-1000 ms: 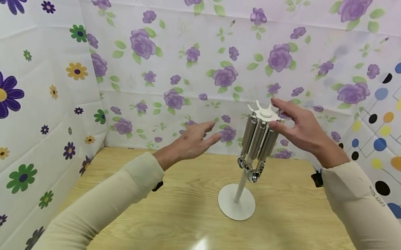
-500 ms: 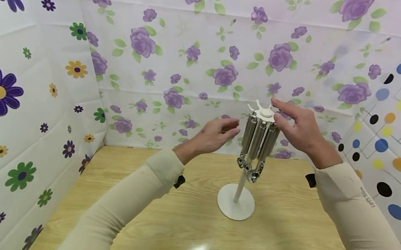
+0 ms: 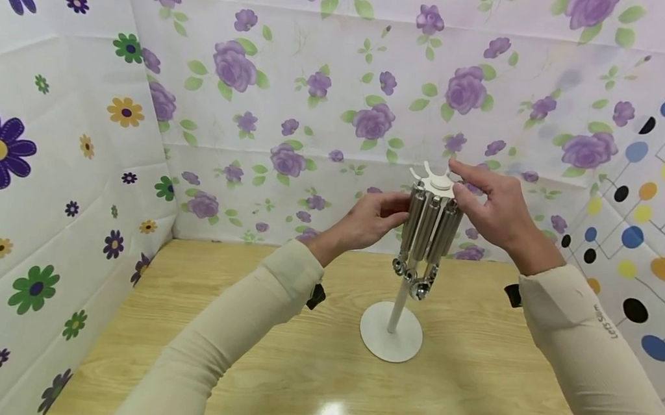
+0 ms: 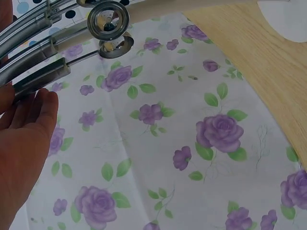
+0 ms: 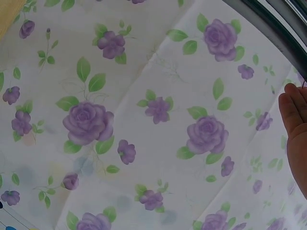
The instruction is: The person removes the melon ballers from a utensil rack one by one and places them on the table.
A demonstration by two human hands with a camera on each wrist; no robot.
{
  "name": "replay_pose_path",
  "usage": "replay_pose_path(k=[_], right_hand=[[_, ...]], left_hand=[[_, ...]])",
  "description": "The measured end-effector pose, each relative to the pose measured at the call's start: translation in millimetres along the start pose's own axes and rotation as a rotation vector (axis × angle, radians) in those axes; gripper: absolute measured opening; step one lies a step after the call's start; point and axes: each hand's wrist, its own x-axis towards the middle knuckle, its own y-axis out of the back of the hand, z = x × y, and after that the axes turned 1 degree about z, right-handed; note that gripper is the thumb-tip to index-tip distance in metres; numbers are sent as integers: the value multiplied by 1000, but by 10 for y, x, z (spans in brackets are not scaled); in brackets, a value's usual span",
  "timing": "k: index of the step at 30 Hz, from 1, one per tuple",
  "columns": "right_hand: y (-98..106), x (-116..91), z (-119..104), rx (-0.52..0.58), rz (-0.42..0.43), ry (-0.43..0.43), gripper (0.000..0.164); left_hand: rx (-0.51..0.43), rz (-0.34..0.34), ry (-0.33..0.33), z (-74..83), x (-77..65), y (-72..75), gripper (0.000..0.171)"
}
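while rack holds utensils, left fingers gripping one

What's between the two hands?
Head view: the top of the white stand and the metal utensils hanging from it, between the left hand and the right hand.

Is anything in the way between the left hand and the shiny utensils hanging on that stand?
Nothing visible is: the left hand is already right at the nearest hanging utensil, with thumb and fingers at its handle.
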Motion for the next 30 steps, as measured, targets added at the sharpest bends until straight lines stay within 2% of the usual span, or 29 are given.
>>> replay_pose_path(k=[4,10,15,19,24,30], right_hand=[[-18,-2,15,18,5,-17,43],[6,-29,33,52,-27,-61,42],[63,-45,13,42,-89,-65,46],[65,-39,11,18,-107,-58,50],[24,-48,41,2,-87,-49,49],[-28,-43,77,9,-22,6,45]], left_hand=[[12,27,17,-4,21,-21,35],[-55,36,60,3,9,-11,32],[-39,49,92,21,-24,46,31],[-8,66,99,42,-42,105,29],[-6,74,86,68,-67,166,29],[-15,85,85,56,-134,245,28]])
